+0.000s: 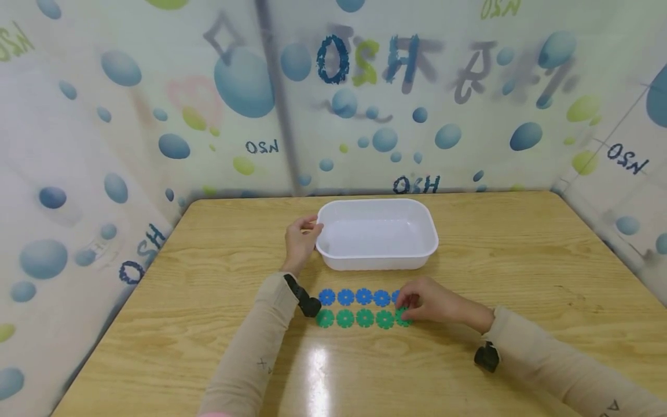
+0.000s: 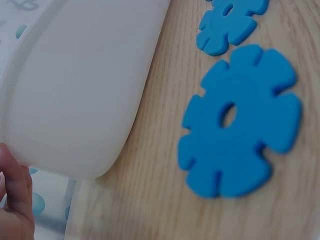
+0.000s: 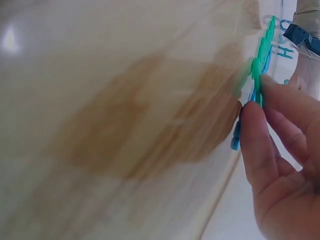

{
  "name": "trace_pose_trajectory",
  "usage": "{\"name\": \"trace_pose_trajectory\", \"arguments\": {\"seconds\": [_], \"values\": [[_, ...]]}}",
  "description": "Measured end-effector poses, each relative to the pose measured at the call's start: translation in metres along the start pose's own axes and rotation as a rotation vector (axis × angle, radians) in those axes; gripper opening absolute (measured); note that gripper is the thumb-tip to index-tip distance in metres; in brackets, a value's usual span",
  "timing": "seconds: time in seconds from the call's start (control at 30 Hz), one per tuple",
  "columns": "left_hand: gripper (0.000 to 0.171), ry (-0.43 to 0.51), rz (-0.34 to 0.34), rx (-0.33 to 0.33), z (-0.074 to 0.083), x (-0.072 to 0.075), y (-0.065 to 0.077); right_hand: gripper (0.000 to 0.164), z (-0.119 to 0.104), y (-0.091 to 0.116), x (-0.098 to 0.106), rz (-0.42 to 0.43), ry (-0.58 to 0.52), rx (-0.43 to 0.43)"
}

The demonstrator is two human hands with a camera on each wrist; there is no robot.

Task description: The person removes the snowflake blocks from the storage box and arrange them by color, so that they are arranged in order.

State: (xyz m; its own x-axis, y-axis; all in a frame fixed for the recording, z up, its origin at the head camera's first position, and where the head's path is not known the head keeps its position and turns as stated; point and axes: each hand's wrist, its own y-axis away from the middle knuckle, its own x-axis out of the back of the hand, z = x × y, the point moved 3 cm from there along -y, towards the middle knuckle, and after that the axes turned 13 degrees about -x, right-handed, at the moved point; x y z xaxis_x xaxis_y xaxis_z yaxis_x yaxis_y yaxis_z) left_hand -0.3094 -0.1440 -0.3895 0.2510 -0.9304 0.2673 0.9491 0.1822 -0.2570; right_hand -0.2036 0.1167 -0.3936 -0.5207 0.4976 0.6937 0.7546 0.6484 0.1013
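Observation:
A row of blue flower-shaped plastic interlocking discs (image 1: pixel 359 294) lies on the table, with a row of green ones (image 1: pixel 362 314) just in front. My right hand (image 1: pixel 429 302) pinches the rightmost green disc (image 3: pixel 257 72) between thumb and forefinger. Those fingers partly cover the last blue disc. Behind the rows stands a white plastic basin (image 1: pixel 375 263), its inside bare. My left hand (image 1: pixel 300 242) grips the left end of its rim, thumb over the edge. Close in the left wrist view are a notched blue disc (image 2: pixel 250 120) and the basin's side.
The wooden table (image 1: pixel 208 289) reaches back to a patterned curtain (image 1: pixel 344 133) printed with blue and green bubbles. A black band (image 1: pixel 304 298) is on the left wrist, a similar black device (image 1: pixel 487 356) on the right. Light glares off the table in front of the discs.

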Motion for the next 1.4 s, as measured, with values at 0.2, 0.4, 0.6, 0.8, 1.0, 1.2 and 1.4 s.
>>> {"name": "trace_pose_trajectory", "arguments": {"seconds": [0.2, 0.4, 0.6, 0.8, 1.0, 1.2, 1.4], "values": [[0.027, -0.001, -0.001, 0.01, 0.0, 0.0, 0.0, 0.01, -0.001, 0.001, -0.001, 0.001, 0.019, -0.002], [0.028, -0.002, -0.005, 0.006, 0.0, 0.0, -0.001, 0.009, 0.001, 0.002, -0.001, -0.007, 0.033, -0.048], [0.027, 0.017, -0.008, 0.007, -0.001, -0.001, 0.0, 0.009, 0.001, 0.002, -0.002, -0.012, 0.023, -0.056], [0.027, 0.025, -0.002, 0.004, -0.001, -0.002, 0.0, 0.008, -0.002, 0.004, 0.012, 0.012, -0.036, -0.12], [0.028, 0.009, -0.007, 0.015, -0.002, 0.0, 0.0, 0.008, -0.01, 0.001, 0.039, 0.137, 0.039, -0.055], [0.039, 0.004, -0.035, 0.033, -0.004, 0.004, 0.0, 0.006, -0.02, -0.005, 0.064, 0.267, 0.084, -0.057], [0.046, -0.086, -0.032, -0.044, 0.003, 0.01, -0.003, 0.008, -0.025, -0.028, 0.088, 0.422, 0.087, -0.025]]}}
